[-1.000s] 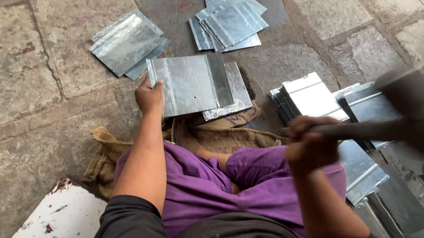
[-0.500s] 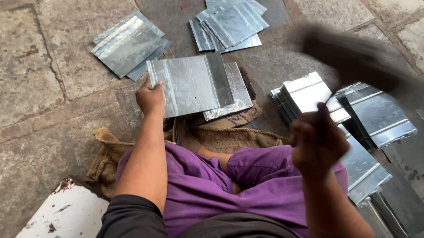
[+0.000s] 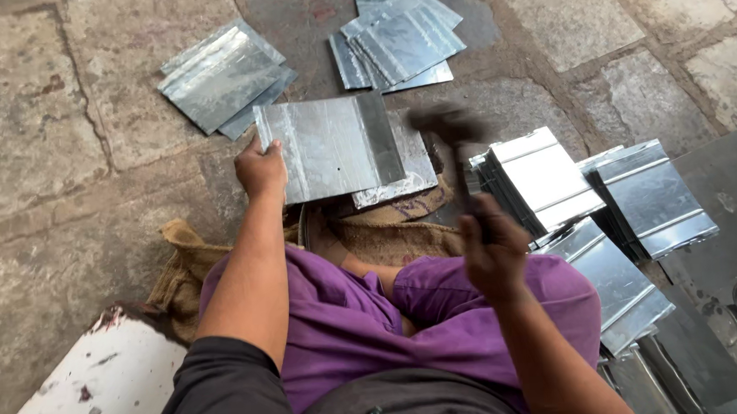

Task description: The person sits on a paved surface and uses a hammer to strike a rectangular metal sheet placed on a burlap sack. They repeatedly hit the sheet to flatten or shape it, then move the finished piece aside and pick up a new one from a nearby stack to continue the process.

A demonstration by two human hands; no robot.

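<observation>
My left hand grips the left edge of a flat grey metal sheet that lies on the stone floor in front of my crossed legs. A second sheet lies partly under it. My right hand is shut on the handle of a hammer. The hammer is blurred, and its dark head hangs just above the right edge of the held sheet.
Two piles of cut metal sheets lie beyond, one at the upper left and one at the top centre. Folded sheets stand stacked at my right. Burlap sacking lies under my legs. A white object sits at lower left.
The hammer swung from far out at my right, up over the stack, and down to the held sheet's right edge. My left hand and the sheet stayed in place.
</observation>
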